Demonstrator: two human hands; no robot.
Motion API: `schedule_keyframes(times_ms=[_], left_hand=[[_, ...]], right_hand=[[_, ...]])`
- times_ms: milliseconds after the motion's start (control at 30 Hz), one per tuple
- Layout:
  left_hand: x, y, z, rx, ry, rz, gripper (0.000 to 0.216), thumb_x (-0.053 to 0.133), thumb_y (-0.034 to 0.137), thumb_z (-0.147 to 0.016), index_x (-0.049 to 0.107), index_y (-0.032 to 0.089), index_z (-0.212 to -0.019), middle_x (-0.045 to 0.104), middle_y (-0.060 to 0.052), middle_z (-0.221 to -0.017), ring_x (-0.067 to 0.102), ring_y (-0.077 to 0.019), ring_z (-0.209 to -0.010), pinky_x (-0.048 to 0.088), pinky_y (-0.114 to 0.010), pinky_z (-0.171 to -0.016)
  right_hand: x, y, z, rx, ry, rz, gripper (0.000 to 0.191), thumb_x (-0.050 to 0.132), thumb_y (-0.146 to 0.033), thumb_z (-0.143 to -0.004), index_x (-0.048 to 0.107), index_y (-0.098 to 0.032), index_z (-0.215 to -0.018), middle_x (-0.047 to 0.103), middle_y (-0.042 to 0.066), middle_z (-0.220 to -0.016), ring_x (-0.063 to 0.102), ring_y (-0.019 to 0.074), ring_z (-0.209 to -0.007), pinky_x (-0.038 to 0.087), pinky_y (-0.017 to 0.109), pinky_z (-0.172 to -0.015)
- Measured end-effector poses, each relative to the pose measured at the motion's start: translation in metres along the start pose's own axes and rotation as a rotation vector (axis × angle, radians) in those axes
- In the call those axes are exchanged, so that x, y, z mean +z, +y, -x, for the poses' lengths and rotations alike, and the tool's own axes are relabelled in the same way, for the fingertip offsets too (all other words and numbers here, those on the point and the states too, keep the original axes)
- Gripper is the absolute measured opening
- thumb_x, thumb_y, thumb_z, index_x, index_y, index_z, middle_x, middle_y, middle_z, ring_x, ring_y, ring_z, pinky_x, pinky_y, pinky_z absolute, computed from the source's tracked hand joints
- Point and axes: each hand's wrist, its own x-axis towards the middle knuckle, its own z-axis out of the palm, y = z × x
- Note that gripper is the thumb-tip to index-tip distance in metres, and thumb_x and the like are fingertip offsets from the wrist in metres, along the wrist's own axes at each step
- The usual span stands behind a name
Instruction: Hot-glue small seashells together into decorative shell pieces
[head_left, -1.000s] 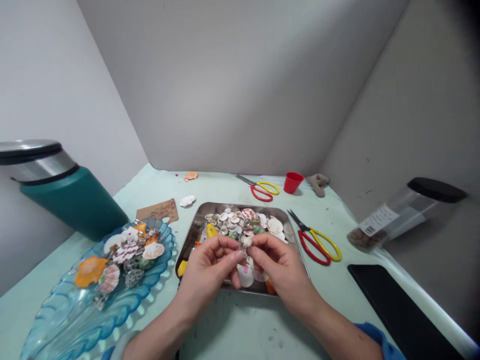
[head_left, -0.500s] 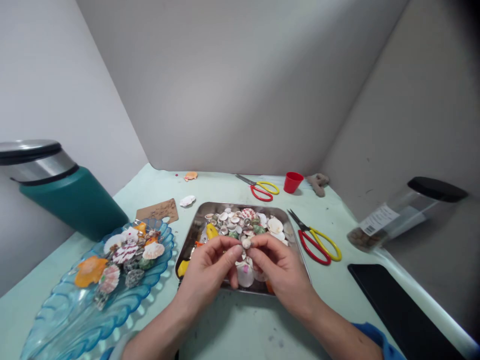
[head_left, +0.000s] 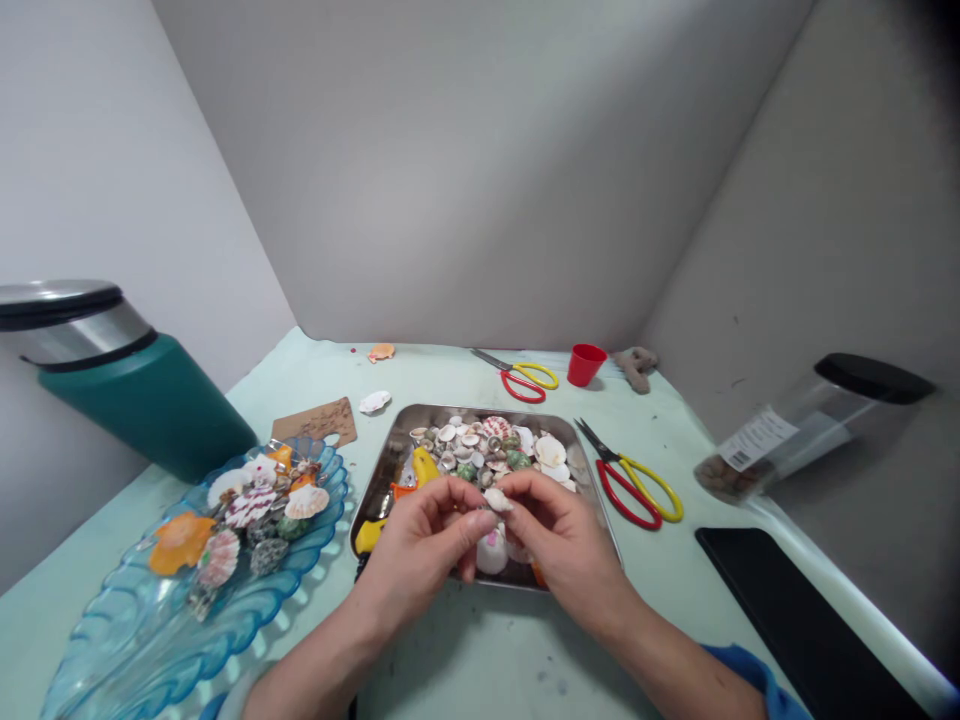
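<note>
My left hand (head_left: 420, 545) and my right hand (head_left: 559, 540) meet over the near part of a steel tray (head_left: 379, 475) full of mixed seashells. Both pinch a small pale shell (head_left: 496, 499) between their fingertips, just above the tray. Under the hands lie more shells, partly hidden, among them a pink-white one (head_left: 491, 550) and yellow pieces (head_left: 424, 464). Left of the tray a blue glass dish (head_left: 150, 630) holds larger scallop shells.
A teal bin with a steel lid (head_left: 127, 385) stands far left. Two red-and-yellow scissors (head_left: 637, 485) (head_left: 525, 378), a red cup (head_left: 585, 364), a cardboard scrap (head_left: 319, 420) and loose shells (head_left: 375, 401) lie on the table. A clear jar (head_left: 810, 425) and black tablet (head_left: 802, 620) lie right.
Both hands dropped slightly toward me while turning the small shell between the fingertips. More of the yellow pieces in the tray now shows.
</note>
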Motion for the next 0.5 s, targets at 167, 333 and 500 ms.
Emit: schedule_keyframes(times_ms=[167,333,500], left_hand=[[0.0006,-0.0019,0.0006,0.010,-0.004,-0.007,0.029,0.070,0.039,-0.068,0.054,0.015,-0.072,0.055,0.005,-0.051,0.045,-0.0055,-0.039,0.033,-0.018,-0.041],[-0.0002,-0.0043,-0.0013,0.031,0.006,-0.001,0.027,0.067,0.038,-0.072,0.053,0.016,-0.076,0.050,0.007,-0.047,0.043,-0.0053,-0.039,0.033,-0.017,-0.042],[-0.0004,-0.0047,-0.0005,0.044,0.013,-0.009,0.026,0.066,0.038,-0.074,0.051,0.017,-0.078,0.050,0.008,-0.048,0.044,-0.0057,-0.040,0.034,-0.018,-0.044]], right_hand=[[0.0005,-0.0015,-0.0006,0.031,-0.012,-0.007,0.012,0.057,-0.028,-0.085,0.061,-0.018,-0.080,0.052,-0.003,-0.066,0.045,0.0106,-0.059,0.036,0.021,-0.054],[0.0003,-0.0017,0.0006,0.044,-0.025,-0.021,0.015,0.056,-0.032,-0.085,0.062,-0.019,-0.085,0.055,-0.001,-0.072,0.048,0.0118,-0.063,0.039,0.022,-0.057],[0.0019,-0.0015,0.0006,0.063,-0.021,-0.056,0.015,0.056,-0.033,-0.085,0.062,-0.019,-0.086,0.053,-0.003,-0.068,0.045,0.0106,-0.059,0.037,0.021,-0.053]])
